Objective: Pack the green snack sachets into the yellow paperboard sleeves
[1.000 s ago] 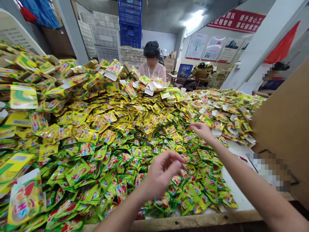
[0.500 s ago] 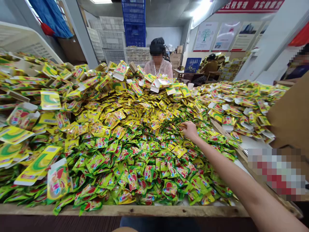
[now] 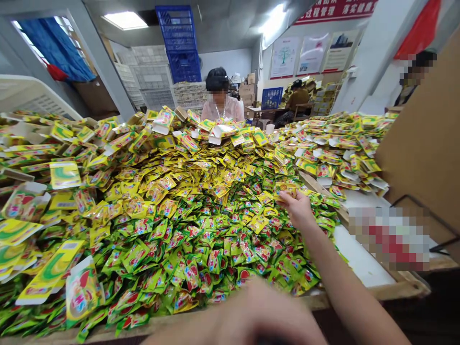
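My right hand is closed on a small yellow candy packet, held just above the right side of a large heap. The heap is made of green packets with red fruit pictures in front and yellow packets farther back. My left hand is low in the view near the table's front edge, smeared by motion, so its fingers cannot be made out. It hides part of the wooden edge and some green packets.
Opened yellow cartons pile up at the left, and more cartons lie at the right. A large cardboard box stands at the far right. Across the heap sits a person, with blue crates stacked behind.
My right hand has lifted and drawn back a little from the heap, with the yellow packet now plainly in its fingers. My left hand has come into view at the bottom. The camera has turned right.
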Tool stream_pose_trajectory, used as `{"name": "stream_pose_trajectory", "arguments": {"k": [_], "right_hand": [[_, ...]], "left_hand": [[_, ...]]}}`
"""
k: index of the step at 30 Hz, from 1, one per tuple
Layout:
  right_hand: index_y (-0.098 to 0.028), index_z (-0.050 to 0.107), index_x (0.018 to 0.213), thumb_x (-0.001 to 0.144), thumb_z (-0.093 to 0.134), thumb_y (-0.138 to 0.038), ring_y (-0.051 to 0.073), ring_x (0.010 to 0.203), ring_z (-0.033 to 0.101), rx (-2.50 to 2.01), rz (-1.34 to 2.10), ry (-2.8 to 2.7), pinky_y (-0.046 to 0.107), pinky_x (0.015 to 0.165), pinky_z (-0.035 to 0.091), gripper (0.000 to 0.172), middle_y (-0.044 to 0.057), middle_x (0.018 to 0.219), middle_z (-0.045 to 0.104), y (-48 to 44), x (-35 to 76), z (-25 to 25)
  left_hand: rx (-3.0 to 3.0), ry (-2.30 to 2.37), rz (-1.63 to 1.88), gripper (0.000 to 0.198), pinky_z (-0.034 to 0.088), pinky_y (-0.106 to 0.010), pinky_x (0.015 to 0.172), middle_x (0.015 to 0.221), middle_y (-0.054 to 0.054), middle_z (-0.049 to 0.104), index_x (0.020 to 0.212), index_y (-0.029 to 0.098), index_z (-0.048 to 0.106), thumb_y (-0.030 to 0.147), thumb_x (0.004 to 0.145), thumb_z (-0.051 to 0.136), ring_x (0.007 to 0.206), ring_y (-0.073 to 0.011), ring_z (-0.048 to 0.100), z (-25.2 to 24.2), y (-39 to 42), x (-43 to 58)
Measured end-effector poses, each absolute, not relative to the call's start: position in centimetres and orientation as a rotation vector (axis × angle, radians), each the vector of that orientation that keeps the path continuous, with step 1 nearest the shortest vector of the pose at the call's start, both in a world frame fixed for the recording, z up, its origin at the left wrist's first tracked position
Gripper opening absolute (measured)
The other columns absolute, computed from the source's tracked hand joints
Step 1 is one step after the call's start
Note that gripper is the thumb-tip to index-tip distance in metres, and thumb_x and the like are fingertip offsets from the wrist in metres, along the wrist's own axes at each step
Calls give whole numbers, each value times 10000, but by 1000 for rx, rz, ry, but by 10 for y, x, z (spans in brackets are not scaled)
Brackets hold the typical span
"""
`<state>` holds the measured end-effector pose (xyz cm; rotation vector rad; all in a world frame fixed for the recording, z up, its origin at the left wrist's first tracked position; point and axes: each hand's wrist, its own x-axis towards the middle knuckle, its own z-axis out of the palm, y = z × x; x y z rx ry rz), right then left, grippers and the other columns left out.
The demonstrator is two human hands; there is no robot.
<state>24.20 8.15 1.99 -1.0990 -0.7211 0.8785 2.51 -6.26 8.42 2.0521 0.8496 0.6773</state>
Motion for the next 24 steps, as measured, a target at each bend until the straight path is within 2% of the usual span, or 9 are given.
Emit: {"name": "stream_pose_trajectory", "arguments": {"k": [1,3,4,6,10,13,15,20,24], "right_hand": [[-205,524,678,430,769,-368,110,568,575,-1092,890,-687,258,533,531,385,-59,622,565,81,242,17],[-209,513,678,438,765,-357,110,566,575,-1083,909,-635,256,522,532,378,-64,623,557,79,241,12],[-210,513,683,451,760,-356,112,564,576,-1080,916,-619,258,516,532,368,-63,627,557,78,240,10],[-210,520,688,481,755,-353,119,558,578,-1080,933,-606,268,502,534,344,-58,628,559,76,238,8],[-199,557,686,496,771,-339,138,571,584,-1091,973,-622,267,475,528,318,-37,626,574,71,238,7],[-197,575,692,503,776,-378,139,594,589,-1079,1007,-638,266,499,537,330,-30,649,594,68,238,8],[-193,579,690,523,768,-427,136,593,593,-1063,1041,-657,277,533,547,344,-31,651,598,66,237,10],[-174,629,724,508,790,-479,129,600,605,-1028,1176,-752,278,609,549,408,-23,652,641,54,218,15],[-174,632,675,569,723,-596,159,578,630,-971,1403,-820,309,568,554,445,16,627,669,39,203,21]], "left_hand": [[2092,885,638,406,542,-326,745,906,-35,702,991,282,648,585,831,431,881,-196,650,83,-37,34],[2303,1359,451,321,500,-291,862,1032,-35,670,1069,245,600,451,901,419,970,-158,619,74,18,48],[2316,1509,408,308,459,-352,935,1117,-102,632,1099,174,586,372,877,505,1067,-209,578,67,43,52],[2305,1668,343,325,428,-475,947,1161,-206,577,1073,74,584,261,810,621,1129,-308,526,51,86,53],[2300,1721,322,276,466,-465,901,1154,-95,580,1087,136,575,296,862,576,1054,-229,563,30,126,43],[2282,1658,403,199,474,-419,887,1073,-101,622,1034,127,596,228,868,549,1022,-230,588,31,124,37],[2246,1579,468,194,498,-363,831,998,-101,655,1033,135,594,207,871,515,968,-230,621,37,113,36],[1897,1202,651,315,517,-230,595,927,-34,677,1164,197,485,296,865,500,745,-147,659,45,70,48],[1508,988,769,363,444,-180,462,783,23,601,1102,199,447,314,786,584,500,-67,542,44,54,59]]}}
